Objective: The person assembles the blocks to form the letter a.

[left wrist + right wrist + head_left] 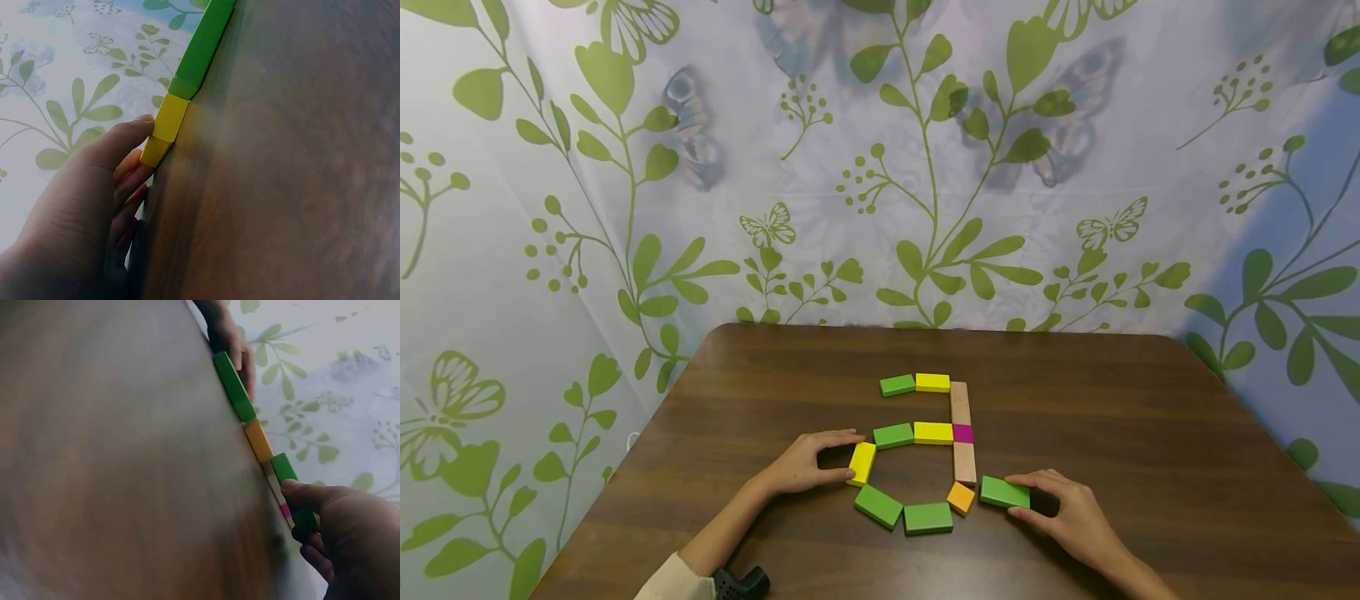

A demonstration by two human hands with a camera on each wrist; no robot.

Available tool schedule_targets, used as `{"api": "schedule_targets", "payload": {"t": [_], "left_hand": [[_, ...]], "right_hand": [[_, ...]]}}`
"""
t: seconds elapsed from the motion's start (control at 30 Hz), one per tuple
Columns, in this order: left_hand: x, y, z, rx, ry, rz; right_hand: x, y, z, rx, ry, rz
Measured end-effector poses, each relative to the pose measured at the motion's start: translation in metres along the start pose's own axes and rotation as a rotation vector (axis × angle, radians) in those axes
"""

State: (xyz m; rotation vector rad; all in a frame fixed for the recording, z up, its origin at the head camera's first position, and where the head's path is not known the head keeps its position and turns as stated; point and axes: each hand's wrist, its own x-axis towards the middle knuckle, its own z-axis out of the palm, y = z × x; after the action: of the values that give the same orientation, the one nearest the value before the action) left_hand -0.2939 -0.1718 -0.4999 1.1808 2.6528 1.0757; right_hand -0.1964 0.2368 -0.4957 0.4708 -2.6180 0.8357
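Note:
On the brown table, colored wooden blocks form an open figure. At its left side my left hand [802, 463] pinches a yellow block [862, 463] between thumb and fingers; the thumb touches the yellow block [167, 124] in the left wrist view too. To the figure's right, my right hand [1070, 510] holds a green block [1004, 492] by its right end, just beside an orange block [961, 498]. In the right wrist view the thumb lies across that green block [284, 467]. Two more green blocks, a left one [878, 507] and a right one [928, 518], form the bottom.
A yellow block [933, 433] and a green block [892, 436] make the middle row. Above are another yellow block [932, 382] and green block [897, 385]. Plain wood blocks [960, 404] and a magenta block [962, 433] form the right side. A patterned curtain [820, 250] hangs behind.

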Motion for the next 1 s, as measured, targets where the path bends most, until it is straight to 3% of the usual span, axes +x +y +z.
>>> {"api": "schedule_targets", "payload": {"t": [0.17, 1.0], "left_hand": [[0.0, 0.001, 0.0, -0.002, 0.003, 0.001], [0.0, 0.0, 0.0, 0.002, 0.006, 0.011]], "right_hand": [[-0.001, -0.002, 0.006, -0.011, -0.012, 0.01], [-0.002, 0.003, 0.014, -0.005, 0.026, -0.102]]}}
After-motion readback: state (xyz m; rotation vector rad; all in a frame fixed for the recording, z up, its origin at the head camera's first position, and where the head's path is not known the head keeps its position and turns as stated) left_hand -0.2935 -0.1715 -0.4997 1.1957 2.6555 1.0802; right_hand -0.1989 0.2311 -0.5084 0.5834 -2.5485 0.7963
